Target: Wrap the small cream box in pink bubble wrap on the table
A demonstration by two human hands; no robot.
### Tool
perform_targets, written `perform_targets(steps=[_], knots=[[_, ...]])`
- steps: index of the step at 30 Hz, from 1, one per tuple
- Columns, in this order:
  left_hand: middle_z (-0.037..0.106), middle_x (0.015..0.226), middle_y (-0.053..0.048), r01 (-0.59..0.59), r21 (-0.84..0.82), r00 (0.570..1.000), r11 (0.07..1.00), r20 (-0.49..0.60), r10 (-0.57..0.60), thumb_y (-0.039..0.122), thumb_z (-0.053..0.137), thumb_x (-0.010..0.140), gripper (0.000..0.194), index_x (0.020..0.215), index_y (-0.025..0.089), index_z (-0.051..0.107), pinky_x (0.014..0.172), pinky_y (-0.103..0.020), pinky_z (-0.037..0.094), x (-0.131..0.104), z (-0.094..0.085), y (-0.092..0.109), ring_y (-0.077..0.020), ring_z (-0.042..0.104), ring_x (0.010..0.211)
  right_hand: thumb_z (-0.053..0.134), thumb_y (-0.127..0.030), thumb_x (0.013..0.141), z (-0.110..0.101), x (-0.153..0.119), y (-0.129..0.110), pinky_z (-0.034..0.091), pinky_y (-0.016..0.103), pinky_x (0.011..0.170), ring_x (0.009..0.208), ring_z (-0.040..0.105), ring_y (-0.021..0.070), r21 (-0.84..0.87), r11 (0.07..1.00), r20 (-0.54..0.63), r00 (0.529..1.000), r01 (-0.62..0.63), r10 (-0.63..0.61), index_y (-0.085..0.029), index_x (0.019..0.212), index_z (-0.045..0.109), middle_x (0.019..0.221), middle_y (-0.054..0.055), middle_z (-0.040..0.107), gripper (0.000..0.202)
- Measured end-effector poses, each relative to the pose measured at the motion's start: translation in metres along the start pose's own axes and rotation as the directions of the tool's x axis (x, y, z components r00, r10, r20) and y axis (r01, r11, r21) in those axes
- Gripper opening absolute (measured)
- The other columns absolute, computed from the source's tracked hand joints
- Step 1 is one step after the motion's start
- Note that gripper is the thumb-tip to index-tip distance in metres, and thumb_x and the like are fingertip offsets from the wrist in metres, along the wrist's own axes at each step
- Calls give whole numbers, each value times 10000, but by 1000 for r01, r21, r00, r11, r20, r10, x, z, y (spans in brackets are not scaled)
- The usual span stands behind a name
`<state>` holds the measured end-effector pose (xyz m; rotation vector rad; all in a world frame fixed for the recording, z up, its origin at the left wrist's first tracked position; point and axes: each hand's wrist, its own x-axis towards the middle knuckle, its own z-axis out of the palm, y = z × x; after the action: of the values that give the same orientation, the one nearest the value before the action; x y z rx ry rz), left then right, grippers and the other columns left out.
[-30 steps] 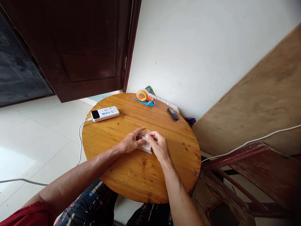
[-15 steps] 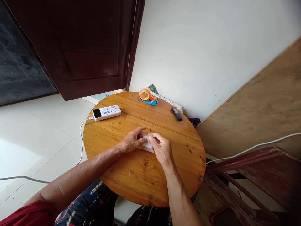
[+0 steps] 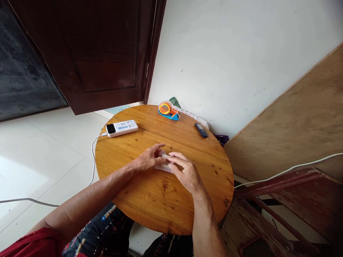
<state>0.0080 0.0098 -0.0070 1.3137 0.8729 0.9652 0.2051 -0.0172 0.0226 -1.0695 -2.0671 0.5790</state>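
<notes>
A small whitish, see-through plastic packet (image 3: 164, 166) lies on the round wooden table (image 3: 144, 194), partly covered by my hands. My left hand (image 3: 148, 158) grips its far left part, thumb across the top and index finger stretched out past it. From the right, my right hand (image 3: 185, 170) reaches over the packet with fingers extended and thumb apart. Its fingertips rest at or just above the packet's right side, close to the left thumb; contact is hard to make out. What the packet contains cannot be seen.
A white device with a black screen (image 3: 122, 127) sits at the table's left, its cable (image 3: 93, 157) dropping over the edge. Toward the back stand an orange and blue tape dispenser (image 3: 168, 110) and a dark blurred object (image 3: 200, 130). Behind are a wall and a dark red door (image 3: 107, 64).
My right hand has loosened from a pinch on the packet; its fingers now stretch out toward the left. The left hand stays on the packet, almost unmoved.
</notes>
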Motion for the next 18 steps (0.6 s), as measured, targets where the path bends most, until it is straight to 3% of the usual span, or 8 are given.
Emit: perform_targets(steps=[5,11,18], knots=[[589,1081,-64,-47,5,999,999,13,47,309,757,731,745,1388,156,440,744,-272,469,1,4,-5,-145,577,852,654,-193,804,-1,-1,-3,483,360,986,1089,622,219,-18,1000,-7,1000,-4,4,-237,1045,727,1156,71,642,256],[588,1088,-68,-118,35,993,992,-4,118,275,701,798,633,1378,187,464,728,-249,468,2,8,-3,-117,539,795,632,-203,842,2,-1,0,497,337,931,1028,635,206,-34,999,-13,1000,1,-2,-250,1018,693,1086,51,658,192],[558,1129,-73,-100,25,995,995,13,99,305,715,781,682,1398,201,443,714,-256,472,-1,6,-2,-120,535,799,652,-284,822,-8,-1,-5,456,391,990,1095,611,242,-4,1000,-55,998,-12,11,-239,898,689,1139,71,645,96]])
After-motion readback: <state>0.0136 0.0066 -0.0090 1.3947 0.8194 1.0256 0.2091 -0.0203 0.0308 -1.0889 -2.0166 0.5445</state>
